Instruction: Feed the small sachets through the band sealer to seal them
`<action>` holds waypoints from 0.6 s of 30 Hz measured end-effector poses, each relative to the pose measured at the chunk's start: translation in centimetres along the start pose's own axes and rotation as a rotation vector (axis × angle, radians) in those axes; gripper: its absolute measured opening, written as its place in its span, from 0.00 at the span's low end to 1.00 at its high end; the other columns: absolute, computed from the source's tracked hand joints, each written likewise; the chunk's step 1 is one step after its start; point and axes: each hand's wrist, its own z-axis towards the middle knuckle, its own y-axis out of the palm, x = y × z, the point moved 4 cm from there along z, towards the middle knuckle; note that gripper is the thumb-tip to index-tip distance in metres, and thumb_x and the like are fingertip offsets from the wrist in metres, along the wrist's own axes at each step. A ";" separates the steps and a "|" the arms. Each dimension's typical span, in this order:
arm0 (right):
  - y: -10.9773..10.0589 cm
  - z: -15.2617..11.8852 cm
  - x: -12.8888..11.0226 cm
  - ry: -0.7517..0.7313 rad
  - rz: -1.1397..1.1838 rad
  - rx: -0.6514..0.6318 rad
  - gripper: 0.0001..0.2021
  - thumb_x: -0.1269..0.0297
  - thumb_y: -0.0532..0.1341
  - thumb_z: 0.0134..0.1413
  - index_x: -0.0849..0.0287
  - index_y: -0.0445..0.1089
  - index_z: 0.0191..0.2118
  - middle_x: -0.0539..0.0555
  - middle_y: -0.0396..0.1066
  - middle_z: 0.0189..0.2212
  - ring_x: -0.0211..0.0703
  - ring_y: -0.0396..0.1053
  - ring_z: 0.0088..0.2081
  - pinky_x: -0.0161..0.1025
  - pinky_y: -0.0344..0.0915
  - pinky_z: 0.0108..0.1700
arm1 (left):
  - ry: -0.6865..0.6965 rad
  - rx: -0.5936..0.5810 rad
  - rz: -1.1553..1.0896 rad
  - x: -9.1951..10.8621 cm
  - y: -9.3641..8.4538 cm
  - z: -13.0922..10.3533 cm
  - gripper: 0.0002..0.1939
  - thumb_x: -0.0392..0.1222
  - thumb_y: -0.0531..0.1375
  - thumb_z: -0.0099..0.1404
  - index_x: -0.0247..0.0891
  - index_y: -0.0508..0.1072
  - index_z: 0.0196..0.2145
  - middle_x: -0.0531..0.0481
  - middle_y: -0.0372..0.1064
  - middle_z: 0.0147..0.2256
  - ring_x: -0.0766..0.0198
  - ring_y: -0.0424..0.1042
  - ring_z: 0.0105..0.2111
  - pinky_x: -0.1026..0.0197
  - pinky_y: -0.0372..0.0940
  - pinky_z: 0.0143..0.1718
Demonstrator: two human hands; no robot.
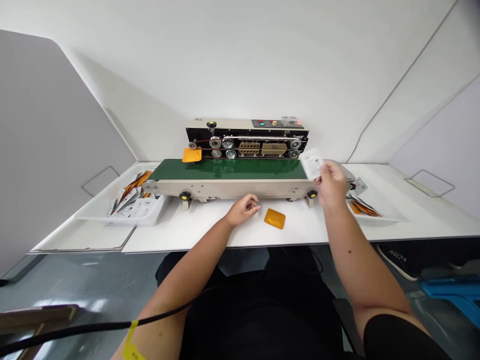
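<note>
My right hand [332,184] pinches a white printed sachet [312,164] by its edge, held up at the right end of the green conveyor belt [225,169]. My left hand [243,210] rests on the white table in front of the machine, fingers curled; whether anything is between them I cannot make out. Just right of it an orange sachet [275,219] lies flat on the table. Another orange sachet [192,155] hangs at the left end of the band sealer [247,142], over the belt.
At the left stands a white plastic tray [153,216] with a pile of orange and white sachets [135,195]. A second tray [393,214] with sachets [363,205] sits at the right, partly behind my forearm. A black cable [93,327] crosses my left arm.
</note>
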 end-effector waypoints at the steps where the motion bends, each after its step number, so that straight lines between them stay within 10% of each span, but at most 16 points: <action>1: -0.4 2.1 -0.7 -0.006 0.038 0.041 0.15 0.56 0.62 0.55 0.58 0.72 0.46 0.49 0.71 0.26 0.30 0.60 0.20 0.26 0.56 0.21 | 0.008 -0.004 0.017 0.0 0.0 0.0 0.15 0.47 0.63 0.66 0.39 0.65 0.44 0.50 0.72 0.34 0.67 0.68 0.29 0.65 0.61 0.32; 7: -1.0 9.3 0.1 0.152 -0.142 0.179 0.09 0.74 0.58 0.46 0.63 0.72 0.35 0.48 0.67 0.18 0.30 0.56 0.15 0.26 0.52 0.15 | 0.037 -0.009 0.077 0.0 0.0 -0.1 0.14 0.47 0.62 0.66 0.39 0.66 0.45 0.51 0.72 0.33 0.67 0.67 0.29 0.65 0.61 0.32; 18: 5.1 8.7 3.1 0.415 -0.168 -0.020 0.07 0.80 0.59 0.47 0.63 0.69 0.30 0.50 0.68 0.18 0.29 0.58 0.16 0.25 0.56 0.17 | 0.033 -0.032 0.112 0.1 0.0 -0.3 0.13 0.47 0.61 0.66 0.39 0.67 0.44 0.51 0.73 0.34 0.67 0.68 0.29 0.65 0.61 0.32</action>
